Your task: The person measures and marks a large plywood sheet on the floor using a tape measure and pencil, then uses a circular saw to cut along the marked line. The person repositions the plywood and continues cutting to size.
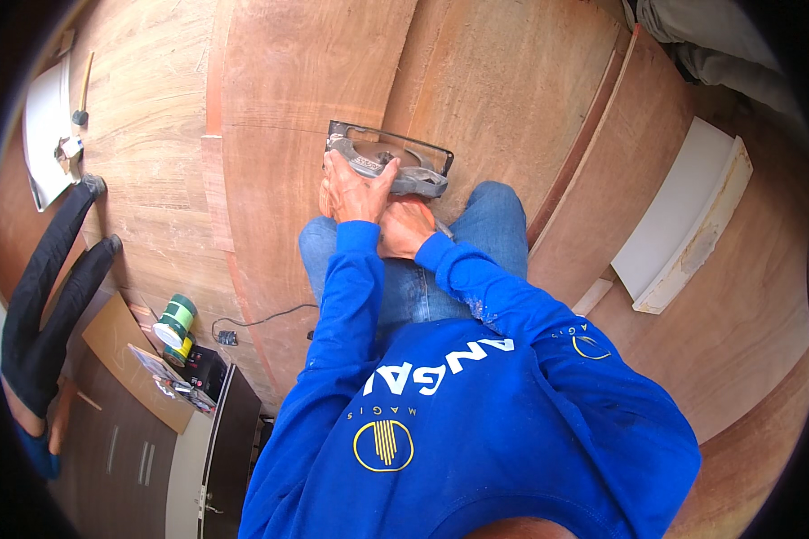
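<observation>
A circular saw (430, 183) with a grey guard, a round blade and a black base plate frame rests on a wooden sheet (306, 99), just ahead of my knees. My left hand (358, 190) lies over the saw's left side, with its fingers wrapped around the body and the thumb across the guard. Closer to me, my right hand (406, 226) is closed around the saw's orange rear part. The palm side of that grip is hidden by the hand itself. A thin line runs across the sheet toward the base plate's left end.
More wooden sheets lie overlapped at right, beside a white panel (674, 207). A black cord (265, 317) runs left to a plug. Paint cans (179, 313) and a dark cabinet (227, 431) stand at lower left. Another person (49, 269) stands at far left, near a mallet (81, 118).
</observation>
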The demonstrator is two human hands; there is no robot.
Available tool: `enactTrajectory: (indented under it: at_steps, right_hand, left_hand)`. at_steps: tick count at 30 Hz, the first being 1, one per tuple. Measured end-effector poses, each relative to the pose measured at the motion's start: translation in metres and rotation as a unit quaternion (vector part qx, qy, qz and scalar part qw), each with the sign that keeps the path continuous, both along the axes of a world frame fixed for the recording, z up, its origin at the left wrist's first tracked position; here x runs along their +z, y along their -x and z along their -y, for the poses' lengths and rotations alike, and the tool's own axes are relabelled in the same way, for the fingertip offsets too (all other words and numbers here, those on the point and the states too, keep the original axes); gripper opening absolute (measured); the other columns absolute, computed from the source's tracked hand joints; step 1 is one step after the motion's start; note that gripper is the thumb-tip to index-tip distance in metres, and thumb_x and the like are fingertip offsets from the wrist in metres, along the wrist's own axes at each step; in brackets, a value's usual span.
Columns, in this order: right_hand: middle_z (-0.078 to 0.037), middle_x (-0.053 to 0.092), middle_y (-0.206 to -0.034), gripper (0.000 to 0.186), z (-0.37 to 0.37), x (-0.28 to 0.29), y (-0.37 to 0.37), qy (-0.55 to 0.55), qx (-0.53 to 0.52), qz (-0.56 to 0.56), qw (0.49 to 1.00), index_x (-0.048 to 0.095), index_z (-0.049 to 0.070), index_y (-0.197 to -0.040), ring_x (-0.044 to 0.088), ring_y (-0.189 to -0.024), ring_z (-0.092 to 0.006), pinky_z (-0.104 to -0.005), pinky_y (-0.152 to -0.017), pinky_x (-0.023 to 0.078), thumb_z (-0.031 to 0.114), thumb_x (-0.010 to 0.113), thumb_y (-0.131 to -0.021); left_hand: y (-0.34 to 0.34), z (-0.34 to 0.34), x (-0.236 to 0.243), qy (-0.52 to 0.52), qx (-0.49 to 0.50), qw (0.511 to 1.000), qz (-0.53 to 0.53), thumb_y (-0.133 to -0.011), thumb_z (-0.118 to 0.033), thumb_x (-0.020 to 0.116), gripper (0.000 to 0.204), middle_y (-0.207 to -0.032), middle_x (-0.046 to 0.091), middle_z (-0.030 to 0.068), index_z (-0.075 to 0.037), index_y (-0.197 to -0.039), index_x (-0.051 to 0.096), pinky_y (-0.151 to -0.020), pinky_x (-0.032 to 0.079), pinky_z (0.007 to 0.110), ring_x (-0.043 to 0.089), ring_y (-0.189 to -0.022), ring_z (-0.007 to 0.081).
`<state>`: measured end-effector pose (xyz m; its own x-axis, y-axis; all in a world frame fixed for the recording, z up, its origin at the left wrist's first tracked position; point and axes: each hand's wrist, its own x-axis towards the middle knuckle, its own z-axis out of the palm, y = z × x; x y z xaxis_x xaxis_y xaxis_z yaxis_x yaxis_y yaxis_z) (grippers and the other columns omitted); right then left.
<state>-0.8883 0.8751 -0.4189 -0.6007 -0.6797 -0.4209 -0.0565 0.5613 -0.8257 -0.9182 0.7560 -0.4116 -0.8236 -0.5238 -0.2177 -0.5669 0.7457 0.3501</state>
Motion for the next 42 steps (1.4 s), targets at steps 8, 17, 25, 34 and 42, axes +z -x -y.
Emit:
enactTrajectory:
  at_steps: [8, 17, 25, 34, 42]
  right_hand:
    - [-0.025, 0.072, -0.086, 0.043, 0.003, 0.006, 0.006, -0.016, 0.030, 0.022, 0.999, 0.070, -0.001, -0.102, 0.072, -0.079, -0.0432, -0.0534, -0.073, 0.058, 0.028, 0.077, -0.071]
    - [-0.025, 0.071, -0.078, 0.051, 0.010, 0.004, 0.002, -0.042, 0.033, 0.016, 0.998, 0.063, 0.007, -0.125, 0.070, -0.072, -0.0455, -0.0571, -0.066, 0.056, 0.025, 0.071, -0.077]
    - [-0.026, 0.071, -0.078, 0.047, 0.014, 0.002, 0.001, -0.032, 0.016, 0.024, 0.999, 0.063, 0.007, -0.123, 0.070, -0.070, -0.0460, -0.0578, -0.065, 0.056, 0.029, 0.070, -0.082]
    - [-0.026, 0.072, -0.079, 0.042, 0.016, 0.006, 0.005, -0.019, 0.030, 0.026, 0.999, 0.065, 0.002, -0.111, 0.072, -0.072, -0.0436, -0.0546, -0.066, 0.058, 0.033, 0.069, -0.083]
    - [-0.026, 0.070, -0.077, 0.037, 0.017, 0.010, 0.006, -0.022, -0.002, 0.025, 0.999, 0.063, 0.007, -0.111, 0.069, -0.070, -0.0464, -0.0581, -0.065, 0.055, 0.033, 0.071, -0.085]
  left_hand:
    - [-0.005, 0.011, 0.023, -0.161, 0.096, 0.982, 0.037, -0.075, -0.043, 0.087, 0.093, -0.142, 0.056, 0.0306, 0.008, -0.141, 0.049, -0.107, 0.046, 0.048, 0.057, -0.129, 0.0414]
    - [-0.125, 0.074, 0.018, -0.226, 0.039, 0.956, 0.183, -0.078, -0.018, 0.080, 0.060, -0.120, 0.069, 0.0255, 0.007, -0.128, 0.059, -0.100, 0.051, 0.047, 0.065, -0.116, 0.0395]
    - [-0.134, 0.043, -0.052, -0.197, 0.004, 0.972, 0.128, -0.091, -0.027, 0.072, 0.050, -0.129, 0.063, 0.0240, -0.003, -0.133, 0.058, -0.097, 0.050, 0.044, 0.062, -0.120, 0.0368]
    - [-0.161, 0.045, -0.096, -0.216, 0.091, 0.968, 0.090, -0.088, -0.030, 0.074, 0.055, -0.130, 0.058, 0.0260, -0.006, -0.134, 0.057, -0.099, 0.046, 0.054, 0.056, -0.119, 0.0488]
    - [-0.166, 0.041, -0.102, -0.203, 0.098, 0.973, 0.044, -0.090, -0.031, 0.072, 0.056, -0.131, 0.057, 0.0270, -0.006, -0.137, 0.056, -0.100, 0.044, 0.054, 0.053, -0.123, 0.0475]
